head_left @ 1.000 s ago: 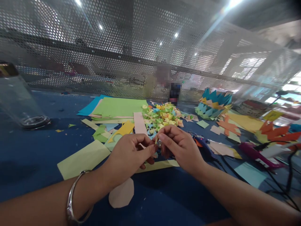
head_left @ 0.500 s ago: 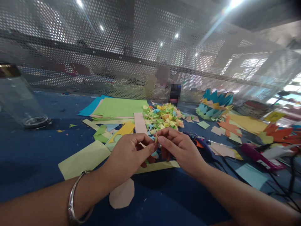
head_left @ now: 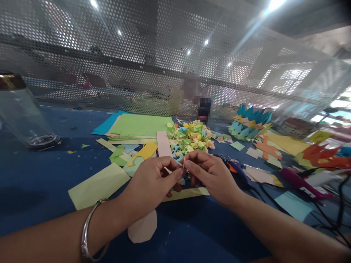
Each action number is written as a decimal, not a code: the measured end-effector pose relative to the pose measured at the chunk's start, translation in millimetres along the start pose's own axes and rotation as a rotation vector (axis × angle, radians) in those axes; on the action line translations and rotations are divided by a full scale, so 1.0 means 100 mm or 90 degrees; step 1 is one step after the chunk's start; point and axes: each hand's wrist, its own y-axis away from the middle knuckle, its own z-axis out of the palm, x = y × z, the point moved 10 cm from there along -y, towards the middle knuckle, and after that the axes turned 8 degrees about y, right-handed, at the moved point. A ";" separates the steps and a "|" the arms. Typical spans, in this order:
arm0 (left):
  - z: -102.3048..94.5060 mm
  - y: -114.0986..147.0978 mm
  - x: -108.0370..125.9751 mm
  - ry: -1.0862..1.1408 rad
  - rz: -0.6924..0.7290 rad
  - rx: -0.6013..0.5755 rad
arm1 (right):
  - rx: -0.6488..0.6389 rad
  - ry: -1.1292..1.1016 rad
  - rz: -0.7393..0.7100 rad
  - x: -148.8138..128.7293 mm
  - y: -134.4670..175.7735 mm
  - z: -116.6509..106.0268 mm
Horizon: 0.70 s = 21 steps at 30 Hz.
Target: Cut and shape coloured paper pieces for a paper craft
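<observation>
I see the right hand (head_left: 215, 173) pinching a tiny pale-yellow paper strip (head_left: 184, 163), near side of the multicoloured folded-paper pile (head_left: 193, 137) — left hand (head_left: 153, 179) curled beside it, can't tell if gripping — green rectangular paper sheet (head_left: 145, 124) left of pile.

Barely making out the pale paper sliver (head_left: 184, 162), tiny, part-hidden by the right hand (head_left: 215, 174); seeing the clear jar (head_left: 23, 118) cut by the left edge, just blur through the perforated screen (head_left: 120, 67)!
</observation>
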 end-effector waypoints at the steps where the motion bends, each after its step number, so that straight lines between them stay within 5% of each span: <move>1: 0.00 0.00 0.00 0.001 0.005 -0.003 | 0.002 0.002 -0.004 0.00 0.00 0.00; 21: 0.04 0.00 -0.03 0.012 0.016 -0.028 | 0.014 0.025 -0.002 -0.01 0.00 -0.02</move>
